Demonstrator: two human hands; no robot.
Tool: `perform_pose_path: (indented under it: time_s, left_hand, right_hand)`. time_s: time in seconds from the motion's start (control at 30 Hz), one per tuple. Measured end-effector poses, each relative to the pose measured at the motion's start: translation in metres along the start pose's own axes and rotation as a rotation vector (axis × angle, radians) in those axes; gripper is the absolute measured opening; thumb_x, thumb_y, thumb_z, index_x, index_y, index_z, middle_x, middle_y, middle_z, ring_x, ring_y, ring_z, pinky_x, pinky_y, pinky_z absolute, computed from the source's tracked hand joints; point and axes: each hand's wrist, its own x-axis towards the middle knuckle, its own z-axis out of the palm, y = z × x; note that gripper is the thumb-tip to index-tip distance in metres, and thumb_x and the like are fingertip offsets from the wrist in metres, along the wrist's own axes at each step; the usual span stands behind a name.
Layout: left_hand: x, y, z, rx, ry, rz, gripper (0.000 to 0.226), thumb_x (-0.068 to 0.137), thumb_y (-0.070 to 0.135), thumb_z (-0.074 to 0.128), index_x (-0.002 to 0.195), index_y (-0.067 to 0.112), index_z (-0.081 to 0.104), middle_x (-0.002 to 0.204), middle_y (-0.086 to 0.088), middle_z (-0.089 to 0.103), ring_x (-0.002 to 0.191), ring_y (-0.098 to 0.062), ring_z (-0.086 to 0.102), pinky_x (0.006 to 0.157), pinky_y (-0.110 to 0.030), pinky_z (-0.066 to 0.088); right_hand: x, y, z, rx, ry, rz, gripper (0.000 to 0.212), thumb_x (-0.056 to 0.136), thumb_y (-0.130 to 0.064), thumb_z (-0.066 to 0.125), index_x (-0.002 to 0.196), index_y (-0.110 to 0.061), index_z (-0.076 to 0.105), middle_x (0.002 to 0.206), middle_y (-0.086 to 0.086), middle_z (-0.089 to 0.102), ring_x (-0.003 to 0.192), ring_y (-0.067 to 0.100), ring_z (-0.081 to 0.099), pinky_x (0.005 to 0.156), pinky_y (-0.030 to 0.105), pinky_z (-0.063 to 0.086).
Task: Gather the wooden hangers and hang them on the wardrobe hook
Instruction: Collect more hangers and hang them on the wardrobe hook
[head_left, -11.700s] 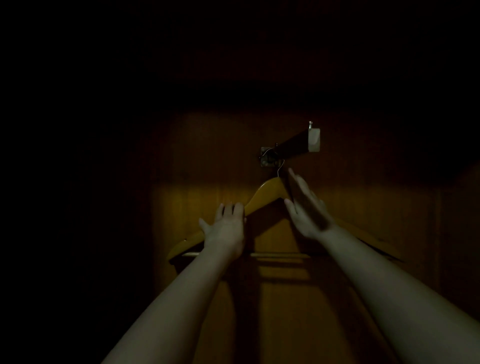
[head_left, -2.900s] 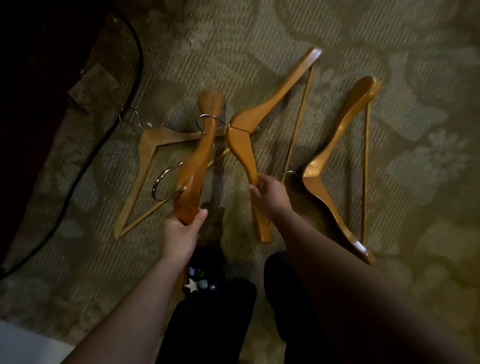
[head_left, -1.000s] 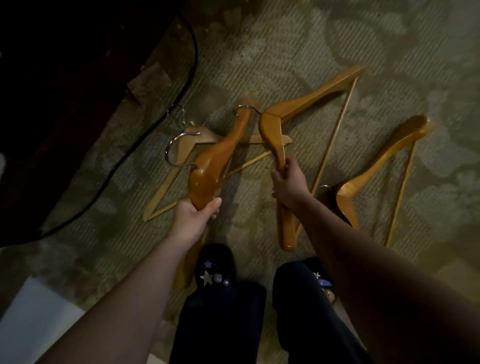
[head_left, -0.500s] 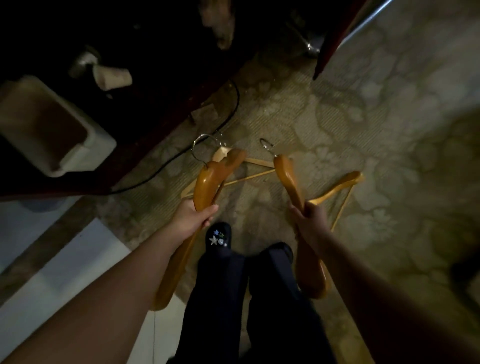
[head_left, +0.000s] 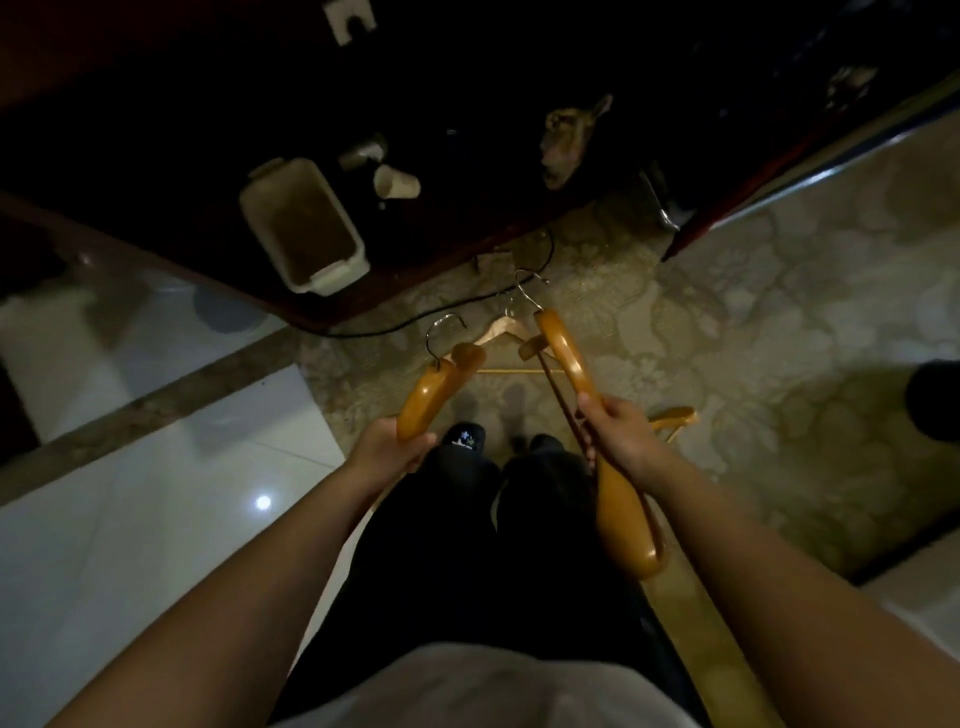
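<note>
Left hand (head_left: 395, 447) grips one wooden hanger (head_left: 436, 384) and right hand (head_left: 618, 431) grips a second hanger (head_left: 563, 348) above the patterned carpet (head_left: 779, 338), where a pale third hanger (head_left: 501, 330) and a fourth hanger (head_left: 678, 415) lie.

Pale plastic bin (head_left: 332, 270) far left in dark recess, cup (head_left: 396, 183) just right of it. Black cable (head_left: 363, 331) crosses patterned carpet (head_left: 779, 338). Glossy white tiles (head_left: 130, 519) near left.

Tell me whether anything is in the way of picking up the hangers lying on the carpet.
Nothing lies on the pale hanger or the amber hanger beside the right wrist. But both hands are full: the left hand grips a curved hanger, the right hand a barred hanger.
</note>
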Motion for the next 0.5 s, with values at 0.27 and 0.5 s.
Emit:
perform_pose_path:
  time_s: [0.27,0.5]
  left_hand:
    - [-0.062,-0.041,0.001,-0.457,0.262,-0.218,0.024,0.089,0.021,0.061,0.07,0.007,0.057,0.058,-0.008,0.056,0.053,-0.02,0.052,0.056,-0.026,0.044]
    - [-0.115,-0.053,0.058,-0.793,0.581,-0.338,0.021,0.085,0.02,0.066,0.072,0.006,0.06,0.065,-0.011,0.062,0.057,-0.022,0.057,0.06,-0.029,0.049]
  right_hand:
    - [0.018,-0.041,-0.003,-0.456,-0.165,-0.067,0.025,0.096,-0.032,0.046,0.088,-0.009,0.054,0.064,0.004,0.047,0.055,0.017,0.046,0.059,0.033,0.042]
    - [0.029,-0.06,-0.023,-0.826,-0.336,-0.081,0.023,0.097,-0.027,0.047,0.095,-0.005,0.053,0.061,0.007,0.041,0.049,0.018,0.039,0.046,0.027,0.035]
